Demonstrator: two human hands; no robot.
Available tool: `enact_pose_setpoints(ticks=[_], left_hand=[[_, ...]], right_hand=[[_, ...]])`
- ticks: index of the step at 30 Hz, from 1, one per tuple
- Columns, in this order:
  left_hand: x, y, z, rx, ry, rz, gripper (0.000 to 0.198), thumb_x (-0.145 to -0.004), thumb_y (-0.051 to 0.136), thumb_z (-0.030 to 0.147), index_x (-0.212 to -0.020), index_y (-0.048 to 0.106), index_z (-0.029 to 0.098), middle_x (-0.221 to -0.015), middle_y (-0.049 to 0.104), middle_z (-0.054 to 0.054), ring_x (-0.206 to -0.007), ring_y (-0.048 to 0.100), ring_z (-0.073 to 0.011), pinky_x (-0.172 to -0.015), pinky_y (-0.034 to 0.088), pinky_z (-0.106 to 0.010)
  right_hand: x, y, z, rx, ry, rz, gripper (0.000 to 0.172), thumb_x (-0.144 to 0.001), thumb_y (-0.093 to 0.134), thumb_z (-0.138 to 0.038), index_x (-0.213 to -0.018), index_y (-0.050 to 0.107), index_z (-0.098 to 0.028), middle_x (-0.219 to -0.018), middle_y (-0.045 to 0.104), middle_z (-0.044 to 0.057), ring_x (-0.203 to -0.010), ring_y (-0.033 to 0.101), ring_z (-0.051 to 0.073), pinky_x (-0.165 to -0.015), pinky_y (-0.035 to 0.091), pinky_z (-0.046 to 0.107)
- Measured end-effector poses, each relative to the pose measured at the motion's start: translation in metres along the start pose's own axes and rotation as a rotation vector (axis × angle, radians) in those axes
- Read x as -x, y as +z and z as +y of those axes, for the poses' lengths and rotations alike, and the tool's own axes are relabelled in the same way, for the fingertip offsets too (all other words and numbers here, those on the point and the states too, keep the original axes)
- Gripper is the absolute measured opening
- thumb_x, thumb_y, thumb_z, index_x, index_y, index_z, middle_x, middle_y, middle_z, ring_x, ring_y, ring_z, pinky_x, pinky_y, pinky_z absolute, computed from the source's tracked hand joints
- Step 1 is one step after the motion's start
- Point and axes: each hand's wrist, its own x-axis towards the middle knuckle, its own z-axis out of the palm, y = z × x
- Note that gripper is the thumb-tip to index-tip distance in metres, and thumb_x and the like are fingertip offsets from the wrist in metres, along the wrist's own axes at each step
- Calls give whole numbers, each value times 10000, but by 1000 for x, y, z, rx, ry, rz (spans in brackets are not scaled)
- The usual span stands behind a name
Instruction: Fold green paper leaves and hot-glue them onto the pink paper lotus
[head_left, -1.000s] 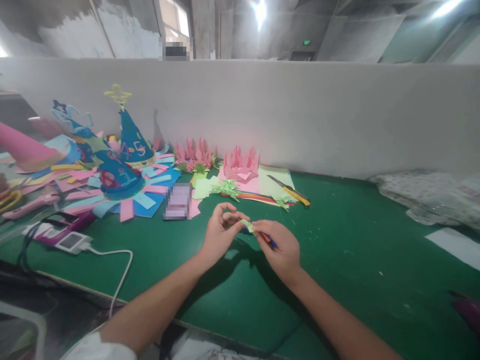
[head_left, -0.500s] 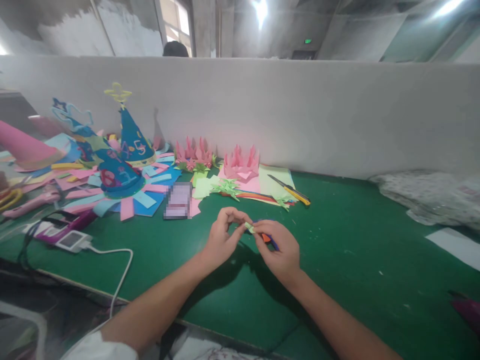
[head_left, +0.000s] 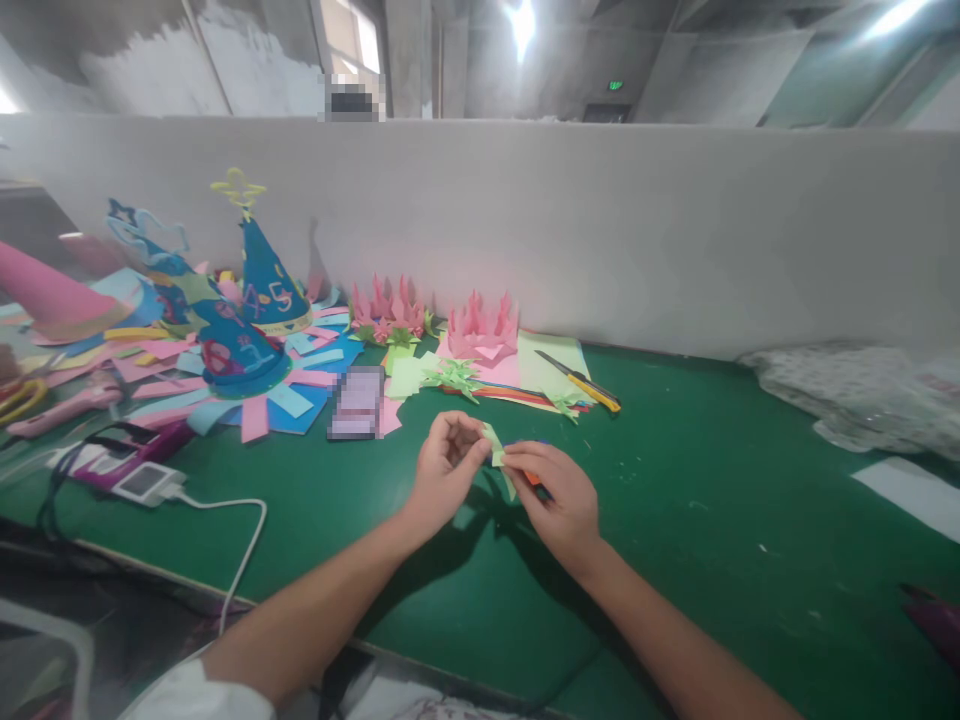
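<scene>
A small folded strip of pale green paper (head_left: 493, 445) is pinched between my two hands above the green table. My left hand (head_left: 444, 470) grips its left side between thumb and curled fingers. On the other side, the thumb and fingertips of my right hand (head_left: 561, 492) press on the paper's lower part, and a narrow end hangs below. Behind my right fingers shows an orange and blue object (head_left: 533, 478), mostly hidden; I cannot tell whether it is held or lies on the table. Spiky green paper cutouts (head_left: 452, 374) lie just beyond my hands.
Two pink paper crowns (head_left: 482, 325) stand at the back, near a yellow utility knife (head_left: 592, 388) on paper sheets. Left are a phone (head_left: 357, 402), blue cone hats (head_left: 270, 285), paper strips, a pink glue gun (head_left: 71, 405) and a white cable (head_left: 259, 515). A plastic bag (head_left: 855, 390) lies right.
The green paper has been turned and opened out, so a longer piece now shows above and below my fingertips. Both hands stay in nearly the same place.
</scene>
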Motion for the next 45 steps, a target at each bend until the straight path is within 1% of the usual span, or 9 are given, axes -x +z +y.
enact_pose_setpoints(ticks=[11, 20, 26, 29, 32, 35, 39, 42, 45], left_hand=[[3, 0, 1, 49, 18, -32, 271, -738, 650, 205, -865, 410, 210, -772, 604, 34, -691, 585, -77, -690, 478, -232], [4, 1, -3, 43, 40, -68, 253, -766, 624, 212, -904, 413, 208, -832, 581, 14, -763, 589, -88, -731, 481, -239], [2, 1, -3, -70, 122, -74, 283, -750, 632, 182, -911, 401, 207, -840, 563, 5, -728, 555, -83, -723, 462, -245], [1, 1, -2, -112, 108, -64, 272, -754, 621, 180, -908, 399, 202, -829, 569, 2, -718, 556, -86, -716, 455, -248], [1, 1, 0, -111, 70, -63, 289, -749, 618, 174, -920, 387, 203, -810, 576, 6, -709, 554, -90, -706, 449, -250], [1, 2, 4, -126, 30, -83, 261, -746, 610, 163, -895, 399, 197, -787, 569, 8, -693, 544, -90, -690, 443, -248], [2, 4, 7, -163, 4, -121, 210, -742, 587, 143, -865, 421, 186, -768, 550, 6, -684, 525, -88, -675, 437, -239], [2, 3, 6, -213, 9, -122, 223, -725, 574, 116, -862, 414, 189, -741, 528, 19, -659, 506, -82, -656, 430, -228], [1, 2, 4, -294, 39, -105, 252, -700, 555, 84, -860, 397, 197, -717, 505, 35, -639, 491, -80, -642, 425, -222]], right_hand=[[-3, -1, -6, -26, 102, 21, 110, -820, 533, -167, -861, 610, -234, -843, 667, 35, -817, 625, 174, -754, 490, 314], [-3, -3, -2, 21, 56, 33, 120, -820, 544, -147, -883, 608, -226, -881, 669, 30, -834, 622, 161, -769, 479, 294], [-3, 1, -5, -20, 80, 24, 113, -818, 560, -166, -888, 617, -232, -873, 667, 30, -828, 622, 163, -773, 485, 302], [-1, 2, -6, -25, 100, 17, 97, -822, 556, -186, -882, 619, -229, -878, 668, 36, -828, 622, 166, -780, 489, 309], [1, 3, -5, -86, 196, 6, 100, -813, 574, -242, -906, 607, -222, -884, 661, 47, -816, 622, 172, -764, 503, 312], [0, 3, -4, -265, 363, 14, 254, -844, 527, -308, -1081, 549, -218, -1002, 639, 73, -867, 616, 172, -752, 518, 305], [-5, 2, 0, -414, 496, -101, 316, -893, 427, -350, -1163, 541, -232, -1168, 595, 77, -999, 582, 181, -814, 502, 321], [-7, 1, 2, -470, 506, -186, 297, -884, 444, -368, -1101, 596, -233, -1160, 607, 63, -1041, 568, 192, -896, 459, 346], [-5, 3, 3, -570, 486, -237, 327, -861, 496, -354, -1163, 548, -239, -1157, 603, 65, -1018, 581, 190, -877, 471, 338]])
